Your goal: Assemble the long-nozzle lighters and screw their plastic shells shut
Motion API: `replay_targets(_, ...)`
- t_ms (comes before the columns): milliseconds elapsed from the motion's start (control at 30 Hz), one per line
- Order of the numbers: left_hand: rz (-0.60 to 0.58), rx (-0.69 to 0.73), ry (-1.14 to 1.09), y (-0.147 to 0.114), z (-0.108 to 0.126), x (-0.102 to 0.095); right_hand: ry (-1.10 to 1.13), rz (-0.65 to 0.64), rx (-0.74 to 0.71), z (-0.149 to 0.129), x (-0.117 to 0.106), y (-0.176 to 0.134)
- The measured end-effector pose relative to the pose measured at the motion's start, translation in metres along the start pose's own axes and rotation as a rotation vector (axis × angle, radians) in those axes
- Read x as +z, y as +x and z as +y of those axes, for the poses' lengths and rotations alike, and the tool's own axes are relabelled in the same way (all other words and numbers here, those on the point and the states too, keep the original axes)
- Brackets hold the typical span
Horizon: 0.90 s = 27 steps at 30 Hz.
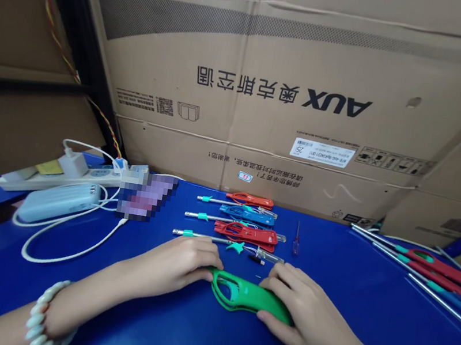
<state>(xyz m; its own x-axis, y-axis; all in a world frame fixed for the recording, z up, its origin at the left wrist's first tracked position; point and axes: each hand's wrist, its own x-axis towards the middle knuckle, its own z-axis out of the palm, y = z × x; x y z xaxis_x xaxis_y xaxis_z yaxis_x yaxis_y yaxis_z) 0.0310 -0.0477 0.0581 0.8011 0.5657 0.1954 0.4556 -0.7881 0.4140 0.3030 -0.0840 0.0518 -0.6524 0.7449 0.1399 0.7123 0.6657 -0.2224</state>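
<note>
At lower centre, the green casing (256,298) is gripped at its ends by the left hand (190,262) and right hand (301,303); the tiny piece (258,276) just above could be lost if brushed.

The green casing (255,298) is probably smooth plastic, the tabletop (144,331) glossy.

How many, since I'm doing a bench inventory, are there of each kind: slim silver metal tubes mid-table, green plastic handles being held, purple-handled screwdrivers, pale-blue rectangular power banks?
Slim silver metal tubes mid-table: 3
Held green plastic handle: 1
Purple-handled screwdriver: 1
Pale-blue rectangular power bank: 1
Total: 6
</note>
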Motion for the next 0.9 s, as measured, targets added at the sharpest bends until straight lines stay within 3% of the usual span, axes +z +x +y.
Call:
replay_targets(567, -0.025, -0.050, 0.041, 0.0032, 0.0042, 0.0037, -0.005, -0.056, 0.024, 0.0010, 0.0047, 0.0017)
replay_targets(900, -0.034, -0.058, 0.071, 0.0038, 0.0067, 0.0048, -0.081, -0.003, -0.016, 0.0006, 0.0083, 0.0001)
